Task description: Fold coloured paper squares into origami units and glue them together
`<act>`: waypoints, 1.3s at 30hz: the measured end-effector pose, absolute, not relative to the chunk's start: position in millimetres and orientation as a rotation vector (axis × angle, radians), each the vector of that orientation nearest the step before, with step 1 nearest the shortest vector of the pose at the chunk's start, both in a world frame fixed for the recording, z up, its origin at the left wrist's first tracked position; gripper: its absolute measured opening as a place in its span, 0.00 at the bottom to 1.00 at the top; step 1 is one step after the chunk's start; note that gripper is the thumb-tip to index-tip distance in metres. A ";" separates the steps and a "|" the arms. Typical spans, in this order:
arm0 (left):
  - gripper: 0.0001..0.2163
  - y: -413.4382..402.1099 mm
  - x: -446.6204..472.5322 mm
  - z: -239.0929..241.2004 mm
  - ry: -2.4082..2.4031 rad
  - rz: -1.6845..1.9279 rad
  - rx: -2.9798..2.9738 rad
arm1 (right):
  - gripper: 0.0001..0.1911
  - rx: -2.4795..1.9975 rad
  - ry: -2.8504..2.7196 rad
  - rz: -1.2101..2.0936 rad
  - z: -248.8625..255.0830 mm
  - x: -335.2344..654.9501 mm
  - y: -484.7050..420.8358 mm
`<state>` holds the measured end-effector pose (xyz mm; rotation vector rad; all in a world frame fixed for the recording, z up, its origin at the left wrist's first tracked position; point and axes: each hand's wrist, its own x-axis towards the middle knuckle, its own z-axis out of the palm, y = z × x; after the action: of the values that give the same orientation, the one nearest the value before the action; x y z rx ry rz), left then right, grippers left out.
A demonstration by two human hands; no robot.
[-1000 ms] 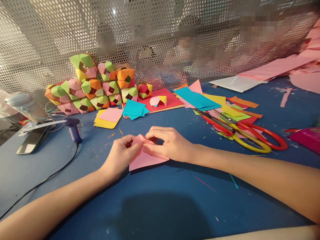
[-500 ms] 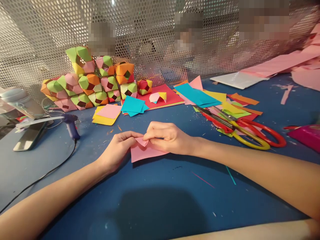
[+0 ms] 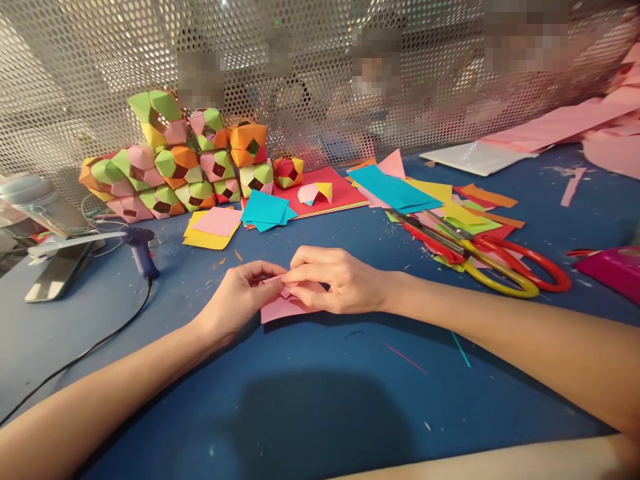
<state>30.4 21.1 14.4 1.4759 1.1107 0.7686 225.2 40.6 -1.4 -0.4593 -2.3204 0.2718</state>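
A pink sheet of paper (image 3: pixel 285 309) lies on the blue table (image 3: pixel 320 353) in front of me, one edge or corner of it folded over. My left hand (image 3: pixel 243 295) pinches its left side, thumb on top. From the right, my right hand (image 3: pixel 335 279) presses and pinches the folded part, its fingertips meeting those of my left hand. Much of the fold is hidden under the fingers. Just beyond my hands lie cyan paper squares (image 3: pixel 265 210) and a pink square (image 3: pixel 216 223) on yellow ones.
Folded paper balls (image 3: pixel 180 167) are stacked at the back left by a perforated metal screen (image 3: pixel 320 40). A glue gun (image 3: pixel 143 250) with a black cord, a phone (image 3: pixel 57 277) and a bottle (image 3: pixel 43 203) are left. Scissors (image 3: pixel 500 267) and paper scraps (image 3: pixel 395 190) lie right.
My right fingers and left thumb have closed in over the folded flap, so less of it shows. The view has shifted very slightly.
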 end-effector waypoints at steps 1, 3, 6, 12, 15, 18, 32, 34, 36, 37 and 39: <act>0.10 21.0 30.1 14.2 1.116 0.774 1.489 | 0.08 -0.473 -2.300 0.311 -1.3 224.3 39.5; 0.09 20.5 29.8 14.3 1.125 0.784 1.532 | 0.07 -0.516 -2.256 0.381 -1.7 222.3 37.9; 0.09 19.8 29.8 15.4 1.141 0.797 1.612 | 0.05 -0.599 -2.197 0.425 -2.6 219.3 36.1; 0.10 19.9 30.5 15.6 1.200 0.812 1.667 | 0.05 -0.865 -2.103 0.485 -5.2 215.6 34.2; 0.09 19.6 31.0 14.8 1.211 0.817 1.696 | 0.06 -0.891 -2.069 0.553 -7.5 215.1 35.3; 0.08 18.6 31.6 14.3 1.236 0.818 1.739 | 0.05 -0.847 -2.067 0.587 -9.2 215.2 36.4; 0.14 24.8 27.8 16.0 1.224 0.741 1.853 | 0.04 -0.816 -2.039 0.618 -12.8 217.0 40.5; 0.14 26.7 26.3 16.9 1.235 0.709 1.920 | 0.04 -0.830 -2.031 0.622 -13.5 217.2 41.0; 0.13 27.9 24.9 16.5 1.229 0.683 1.977 | 0.04 -0.843 -2.029 0.628 -13.2 217.1 40.9; 0.13 28.2 24.1 15.8 1.228 0.685 2.002 | 0.04 -0.846 -2.033 0.631 -12.9 217.0 40.7; 0.12 28.5 22.8 13.6 1.226 0.707 2.059 | 0.04 -0.844 -2.039 0.637 -12.2 216.7 40.0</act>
<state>22.8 28.5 13.6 2.0589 1.2256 0.7072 216.7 40.0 -12.2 -0.8445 -2.0386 0.6373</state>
